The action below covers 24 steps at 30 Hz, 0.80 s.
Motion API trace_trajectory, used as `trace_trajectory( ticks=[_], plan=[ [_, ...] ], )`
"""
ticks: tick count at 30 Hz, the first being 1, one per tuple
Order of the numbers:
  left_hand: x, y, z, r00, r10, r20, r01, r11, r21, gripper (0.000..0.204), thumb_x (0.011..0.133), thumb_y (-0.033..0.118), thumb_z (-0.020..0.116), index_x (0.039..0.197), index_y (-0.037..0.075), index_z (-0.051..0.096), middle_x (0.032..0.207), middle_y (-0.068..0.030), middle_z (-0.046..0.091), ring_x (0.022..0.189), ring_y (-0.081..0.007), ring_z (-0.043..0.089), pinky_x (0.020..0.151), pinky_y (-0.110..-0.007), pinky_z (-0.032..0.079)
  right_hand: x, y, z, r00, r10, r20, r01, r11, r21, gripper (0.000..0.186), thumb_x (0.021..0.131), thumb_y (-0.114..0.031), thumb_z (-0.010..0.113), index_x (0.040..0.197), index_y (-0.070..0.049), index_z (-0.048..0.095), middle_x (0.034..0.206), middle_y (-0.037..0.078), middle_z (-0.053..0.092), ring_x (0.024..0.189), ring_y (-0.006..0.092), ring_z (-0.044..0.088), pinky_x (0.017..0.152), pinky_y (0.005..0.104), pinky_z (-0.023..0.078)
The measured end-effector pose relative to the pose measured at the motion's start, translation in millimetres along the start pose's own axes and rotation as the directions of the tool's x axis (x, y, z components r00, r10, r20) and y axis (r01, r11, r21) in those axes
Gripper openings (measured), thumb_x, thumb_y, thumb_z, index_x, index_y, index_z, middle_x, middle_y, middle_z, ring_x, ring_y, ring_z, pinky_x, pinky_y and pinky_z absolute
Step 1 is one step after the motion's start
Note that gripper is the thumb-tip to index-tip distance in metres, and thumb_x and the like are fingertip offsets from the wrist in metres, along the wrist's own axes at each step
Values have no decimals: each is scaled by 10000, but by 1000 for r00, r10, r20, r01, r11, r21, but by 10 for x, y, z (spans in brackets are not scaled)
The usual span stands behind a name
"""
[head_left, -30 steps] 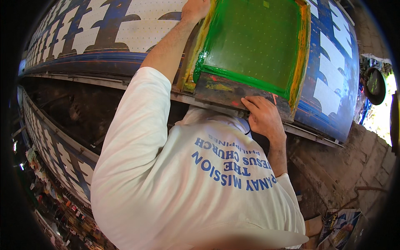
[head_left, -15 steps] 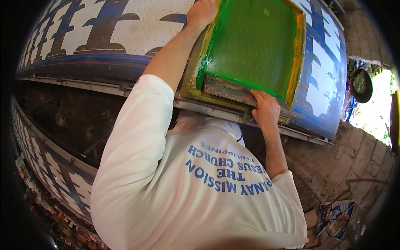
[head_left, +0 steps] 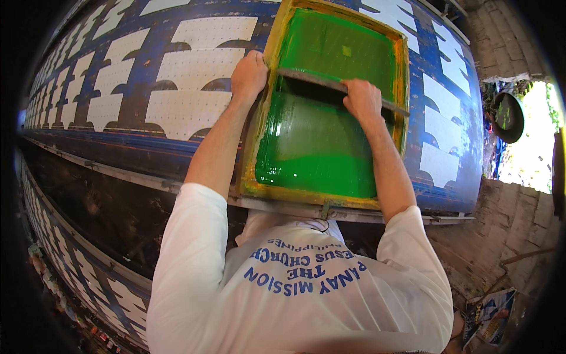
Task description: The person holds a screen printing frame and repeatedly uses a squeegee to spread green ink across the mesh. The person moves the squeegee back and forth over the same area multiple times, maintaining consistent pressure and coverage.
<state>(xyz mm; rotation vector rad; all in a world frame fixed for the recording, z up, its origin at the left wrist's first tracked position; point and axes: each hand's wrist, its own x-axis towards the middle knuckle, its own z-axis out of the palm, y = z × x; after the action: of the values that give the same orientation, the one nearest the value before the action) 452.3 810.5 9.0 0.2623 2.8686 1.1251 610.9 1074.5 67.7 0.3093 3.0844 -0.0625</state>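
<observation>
My left hand is closed at the upper left edge of a printing screen with a yellow-stained frame and glossy green ink. My right hand grips a long, flat squeegee that lies across the screen's upper half. A band of thicker green ink shows along the near end. The screen rests on a long, curved table with a blue-stained surface. White die-cut sheets with small dots are laid in rows over it to the left and right of the screen.
A second table with similar sheets runs along the lower left, past a dark gap. A metal rail edges the near table. At the right are a dark round pan, a bright opening, concrete floor and printed paper at the lower right.
The squeegee has moved from the screen's near end toward the far end with my right hand. My left hand now appears lower and further left, along with the screen's left edge.
</observation>
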Motion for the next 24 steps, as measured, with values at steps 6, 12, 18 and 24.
trace_trajectory(
  ticks=[6,12,18,24],
  plan=[
    [-38,79,-11,998,-16,-64,21,997,80,380,1087,358,456,1146,74,702,1061,-245,744,1016,-466,694,873,-573,528,1240,371,-12,999,16,-35,-17,999,-38,207,855,-185,744,1042,-123,808,1024,182,787,986,390,768,861,498,621],
    [-38,122,2,995,-23,-97,31,996,82,363,1087,339,475,1140,79,723,1033,-236,754,998,-453,706,863,-551,539,2184,742,-50,997,-30,-76,26,998,-53,220,877,-194,738,1059,-92,809,1065,194,791,1015,392,769,883,503,623],
    [-60,98,4,993,13,-118,3,991,132,354,1091,328,470,1135,85,723,1025,-229,757,998,-444,712,868,-545,546,2036,769,145,990,-88,-111,83,995,-49,213,846,-223,798,995,-71,800,1020,180,794,977,381,777,841,500,632],
    [-107,210,2,993,-26,-119,49,980,191,340,1098,332,465,1146,96,705,1027,-222,756,993,-446,714,863,-549,549,1965,795,35,989,-96,-111,97,995,4,169,861,-197,774,1018,-146,811,1007,161,794,979,378,777,859,498,629]
  ],
)
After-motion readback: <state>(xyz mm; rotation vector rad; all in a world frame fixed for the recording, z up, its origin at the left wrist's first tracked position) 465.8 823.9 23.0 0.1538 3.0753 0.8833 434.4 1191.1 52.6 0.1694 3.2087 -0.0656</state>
